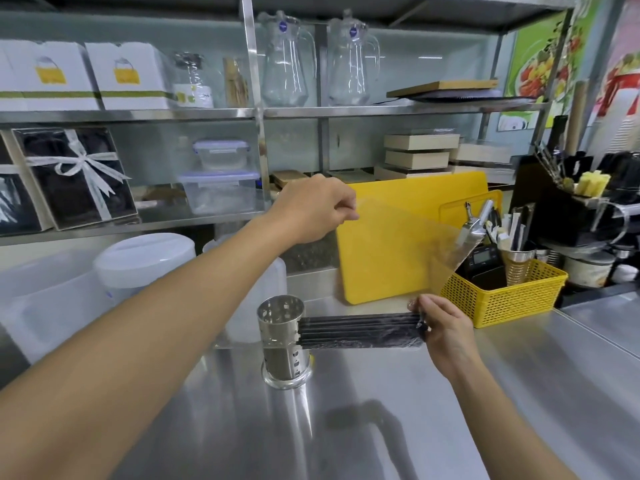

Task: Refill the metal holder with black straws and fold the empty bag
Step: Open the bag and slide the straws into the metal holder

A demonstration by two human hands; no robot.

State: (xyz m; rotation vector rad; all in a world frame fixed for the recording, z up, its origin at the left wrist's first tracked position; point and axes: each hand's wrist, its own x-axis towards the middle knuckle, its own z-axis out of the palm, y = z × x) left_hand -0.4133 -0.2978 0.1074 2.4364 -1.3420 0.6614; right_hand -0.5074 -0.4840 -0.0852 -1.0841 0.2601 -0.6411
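The holder [283,341] stands upright on the steel surface [381,427], a little below centre, and looks empty from what its rim shows. The straws [360,331] lie as a flat black bundle stretching from the holder's 3 o'clock side, their near ends touching or almost touching its wall, though whether the bundle rests on the surface or is held just above it cannot be told. The right hand [443,327] has its grip pinched on the bundle's far end, together with the lower edge of the clear bag [405,244]. The left hand [311,209], up at 12 o'clock from the holder, has its fingers pressed together on the bag's upper corner, so the film hangs stretched between the two hands in front of the yellow board [377,271]. The bag appears already drawn off most of the straws. The straws will likely be very light, stiff along their length and smooth, so a loose bundle may fan out or roll; taking them around the middle with the whole hand should keep them together for tipping upright into the holder. The film is thin, limp and slippery, prone to cling, best held at corners or edges and flattened on the surface for folding.
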